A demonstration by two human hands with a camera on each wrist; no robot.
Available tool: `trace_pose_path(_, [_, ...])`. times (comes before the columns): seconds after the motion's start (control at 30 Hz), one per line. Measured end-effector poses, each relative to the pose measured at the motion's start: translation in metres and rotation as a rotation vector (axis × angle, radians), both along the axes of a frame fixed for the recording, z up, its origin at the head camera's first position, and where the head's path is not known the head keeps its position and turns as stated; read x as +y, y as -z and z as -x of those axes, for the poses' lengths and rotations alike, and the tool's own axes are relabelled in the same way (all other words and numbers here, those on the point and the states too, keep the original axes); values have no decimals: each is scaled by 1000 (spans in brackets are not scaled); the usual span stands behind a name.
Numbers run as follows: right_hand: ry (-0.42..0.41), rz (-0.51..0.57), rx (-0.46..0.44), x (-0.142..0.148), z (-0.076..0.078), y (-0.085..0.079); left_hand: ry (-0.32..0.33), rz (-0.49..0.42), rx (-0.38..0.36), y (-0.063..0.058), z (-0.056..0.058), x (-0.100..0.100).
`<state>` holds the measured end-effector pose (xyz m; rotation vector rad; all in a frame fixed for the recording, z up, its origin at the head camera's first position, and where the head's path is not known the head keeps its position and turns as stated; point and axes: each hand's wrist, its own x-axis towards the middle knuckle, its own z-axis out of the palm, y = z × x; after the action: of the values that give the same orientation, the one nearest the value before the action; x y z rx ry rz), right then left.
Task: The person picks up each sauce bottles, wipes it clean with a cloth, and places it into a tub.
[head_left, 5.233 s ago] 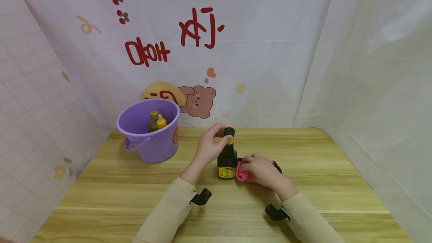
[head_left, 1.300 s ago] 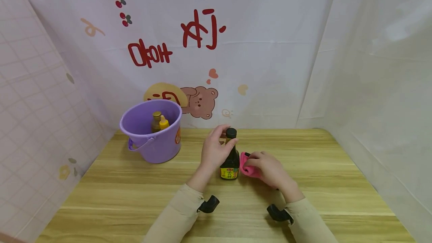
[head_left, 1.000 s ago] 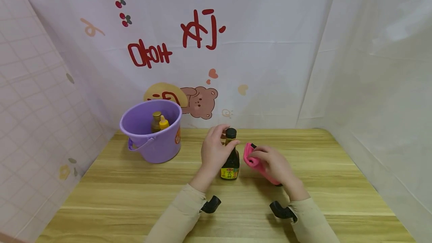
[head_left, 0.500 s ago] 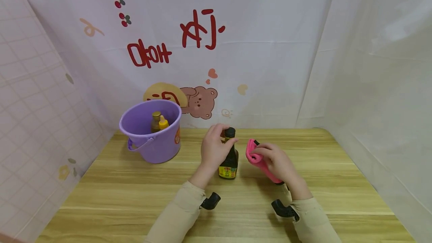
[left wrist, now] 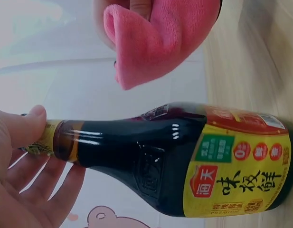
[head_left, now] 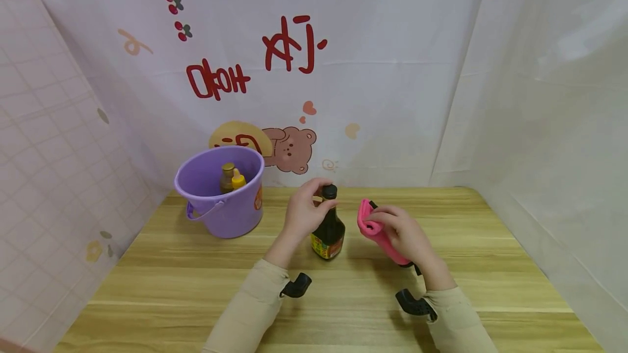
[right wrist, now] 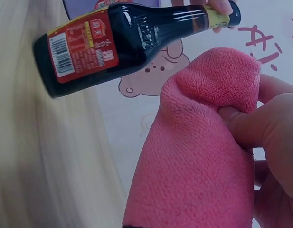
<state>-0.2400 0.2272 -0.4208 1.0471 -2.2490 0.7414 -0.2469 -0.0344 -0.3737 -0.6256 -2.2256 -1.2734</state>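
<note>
A dark soy sauce bottle with a black cap stands on the table, its yellow front label filling much of the left wrist view. My left hand holds it by the neck just below the cap, thumb on the near side and fingers behind. To the right of the bottle, my right hand pinches a folded pink cloth between thumb and fingers. A gap separates cloth and bottle. In the right wrist view the cloth hangs in front, and the bottle's red back label with barcode shows behind.
At the left rear of the wooden table stands a purple bucket. Inside it are a brownish bottle and a yellow-capped bottle. A printed white curtain closes off the back.
The pink cloth was against the bottle's right side; my right hand has drawn it away to the right and back. My left hand has turned the bottle, bringing the red label partly into view.
</note>
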Motion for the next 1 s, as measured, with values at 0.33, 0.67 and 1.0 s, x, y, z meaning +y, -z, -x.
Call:
trace_pose_path(0.33, [-83, 14, 31, -11, 7, -21, 123, -73, -112, 1, 5, -13])
trace_pose_path(0.67, [-163, 48, 61, -31, 12, -52, 204, -53, -207, -1, 7, -17])
trace_pose_path(1.0, [-182, 35, 69, -45, 16, -45, 200, -22, -228, -3, 5, -19])
